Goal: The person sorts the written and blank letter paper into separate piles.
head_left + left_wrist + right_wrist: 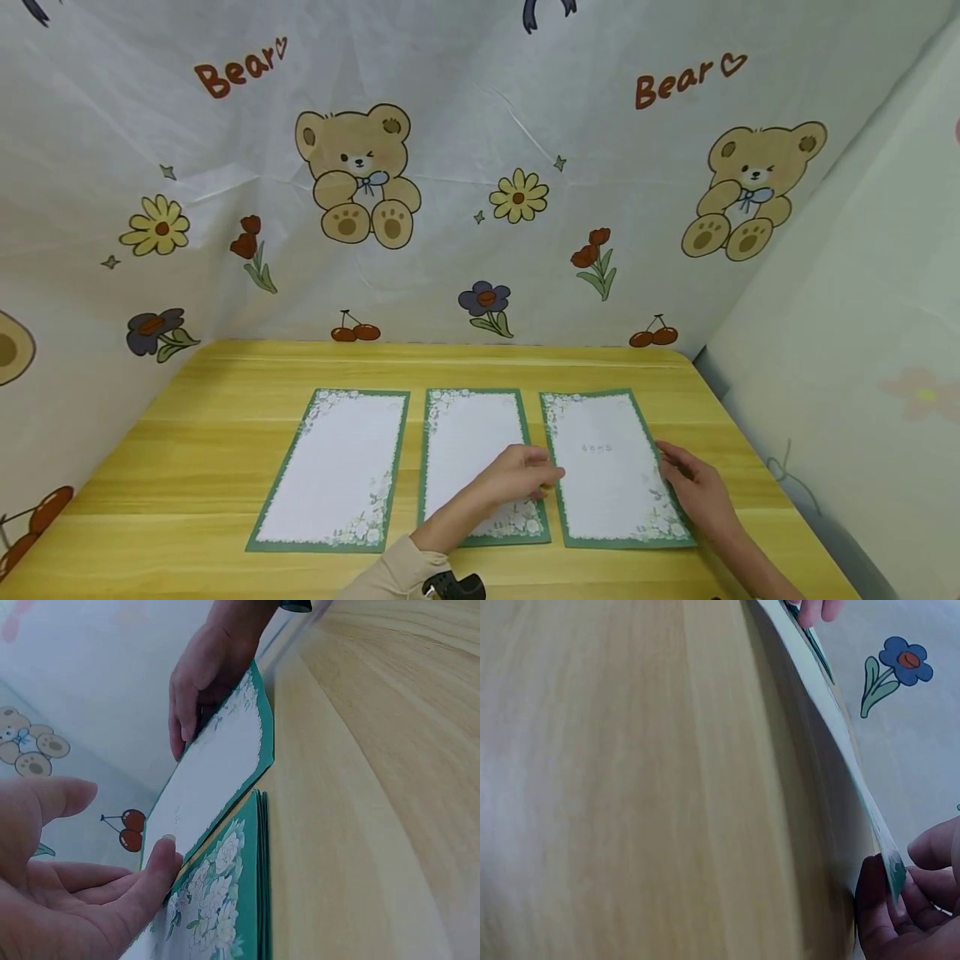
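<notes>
Three white sheets with green floral borders lie side by side on the table. My right hand [701, 492] holds the right edge of the right sheet [607, 483], fingers curled beneath it; in the right wrist view that edge is raised off the wood. Faint small characters are printed on this sheet. My left hand [513, 475] reaches over the middle sheet [472, 442], its fingertips at the left edge of the right sheet and the thumb held apart. In the left wrist view the middle pile [217, 907] shows several layers. The left sheet [330, 467] lies flat, untouched.
The yellow wood-grain table [187, 467] backs onto a white cloth [450, 117] printed with bears and flowers. A pale cloth [862, 333] hangs along the right side. A dark device [457, 586] is on the left wrist.
</notes>
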